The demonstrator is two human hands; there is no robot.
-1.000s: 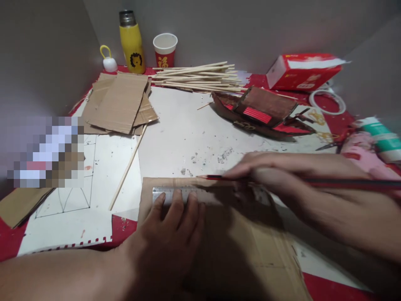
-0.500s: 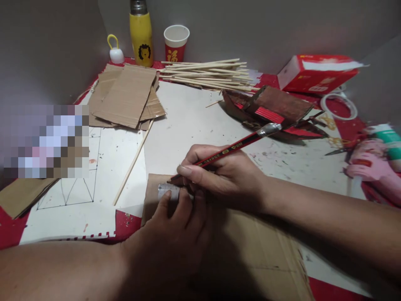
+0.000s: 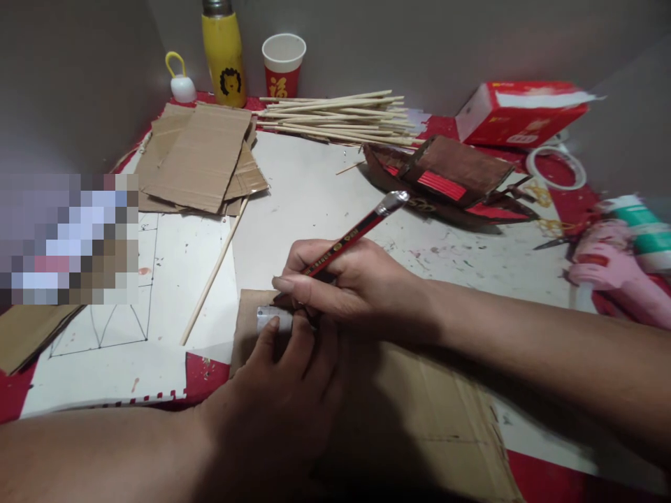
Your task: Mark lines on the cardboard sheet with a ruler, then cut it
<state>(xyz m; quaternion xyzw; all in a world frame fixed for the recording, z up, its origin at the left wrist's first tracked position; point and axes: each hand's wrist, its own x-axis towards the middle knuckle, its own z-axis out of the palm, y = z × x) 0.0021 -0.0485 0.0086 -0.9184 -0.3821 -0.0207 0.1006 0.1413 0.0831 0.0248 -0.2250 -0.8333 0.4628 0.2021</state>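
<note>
My left hand lies flat, fingers spread, pressing a metal ruler onto a brown cardboard sheet at the table's near edge. Only the ruler's left end shows. My right hand is closed on a red pencil, its tip down at the ruler's upper edge near the cardboard's top left corner and its metal-capped end pointing up to the right.
A stack of cardboard pieces and a loose stick lie at the left on white paper with drawn lines. Behind are bamboo sticks, a yellow flask, a paper cup, a cardboard boat model, a red box and a tape ring.
My right hand swung from lying stretched along the ruler to the ruler's left end, and the pencil turned upright with its tip on the cardboard. The left hand stayed on the ruler.
</note>
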